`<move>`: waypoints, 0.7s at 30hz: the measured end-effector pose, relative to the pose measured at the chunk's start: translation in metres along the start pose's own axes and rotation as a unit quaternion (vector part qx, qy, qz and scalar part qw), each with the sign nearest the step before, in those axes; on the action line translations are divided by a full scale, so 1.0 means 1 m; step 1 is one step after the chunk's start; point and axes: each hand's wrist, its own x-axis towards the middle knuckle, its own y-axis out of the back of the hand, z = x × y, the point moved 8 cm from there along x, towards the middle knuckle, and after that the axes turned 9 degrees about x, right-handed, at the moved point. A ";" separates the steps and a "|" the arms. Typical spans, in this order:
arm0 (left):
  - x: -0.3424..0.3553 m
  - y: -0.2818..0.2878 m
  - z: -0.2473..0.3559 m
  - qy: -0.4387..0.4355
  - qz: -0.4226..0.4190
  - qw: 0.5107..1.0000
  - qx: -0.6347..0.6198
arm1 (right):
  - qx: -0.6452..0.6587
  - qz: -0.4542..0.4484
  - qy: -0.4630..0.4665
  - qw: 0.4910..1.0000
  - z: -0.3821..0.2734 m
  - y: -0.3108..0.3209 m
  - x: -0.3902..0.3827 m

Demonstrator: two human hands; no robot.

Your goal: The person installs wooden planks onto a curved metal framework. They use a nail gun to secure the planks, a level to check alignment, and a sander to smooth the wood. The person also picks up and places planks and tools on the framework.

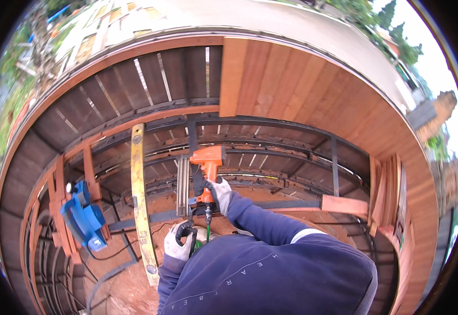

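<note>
My right hand (219, 191), in a white and dark glove, is wrapped round the handle of an orange nail gun (208, 155). The gun's long grey magazine (183, 186) stands to the left of the handle. At the handle's lower end, a metal fitting joins a green air hose (208, 231), which runs down toward my body. My left hand (179, 240), gloved alike, is just left of the hose and below the magazine. Its dark fingers are curled in, and whatever they may hold is hidden.
A yellow spirit level (141, 210) lies across the dark metal frame (255, 122) on the left. Farther left, a blue power tool (84, 218) rests on reddish wood strips. Fitted reddish-brown planks (292, 79) curve along the far right, with loose boards (384, 189) near them.
</note>
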 end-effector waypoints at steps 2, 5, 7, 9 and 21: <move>0.026 0.000 0.013 -0.049 0.039 0.997 0.052 | -0.098 0.041 0.033 0.994 -0.012 0.007 -0.008; 0.052 -0.010 0.032 -0.114 0.085 0.979 0.145 | -0.345 0.085 0.079 0.931 -0.045 0.005 -0.029; 0.064 -0.027 0.043 -0.133 0.078 0.963 0.223 | -0.339 0.028 0.067 0.938 -0.043 0.003 -0.027; 0.069 -0.049 0.037 -0.143 0.033 0.953 0.265 | -0.390 0.019 0.092 0.916 -0.053 -0.003 -0.035; 0.060 -0.056 0.083 -0.122 0.098 0.953 0.260 | -0.431 0.056 0.284 0.855 -0.122 0.141 -0.194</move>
